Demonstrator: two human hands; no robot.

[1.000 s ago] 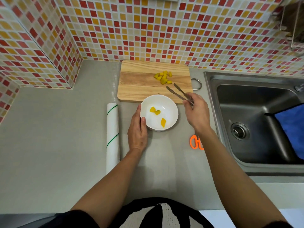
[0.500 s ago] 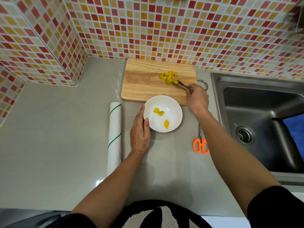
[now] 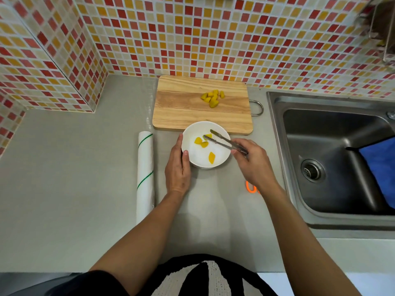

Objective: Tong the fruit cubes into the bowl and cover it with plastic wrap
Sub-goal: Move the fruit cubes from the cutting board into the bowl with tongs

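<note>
A white bowl sits on the grey counter just in front of a wooden cutting board. Several yellow fruit cubes lie in a small pile on the board's far right part. Three cubes rest inside the bowl, and one more cube sits between the tips of the metal tongs over the bowl. My right hand grips the tongs' handle end. My left hand rests against the bowl's left side. A roll of plastic wrap lies to the left of the bowl.
Orange-handled scissors lie on the counter, mostly hidden behind my right wrist. A steel sink with a blue cloth is at the right. Tiled walls close the back and the left corner.
My right hand has carried the tongs from the pile on the board back over the bowl, with a cube between the tips. My left hand stays at the bowl.
</note>
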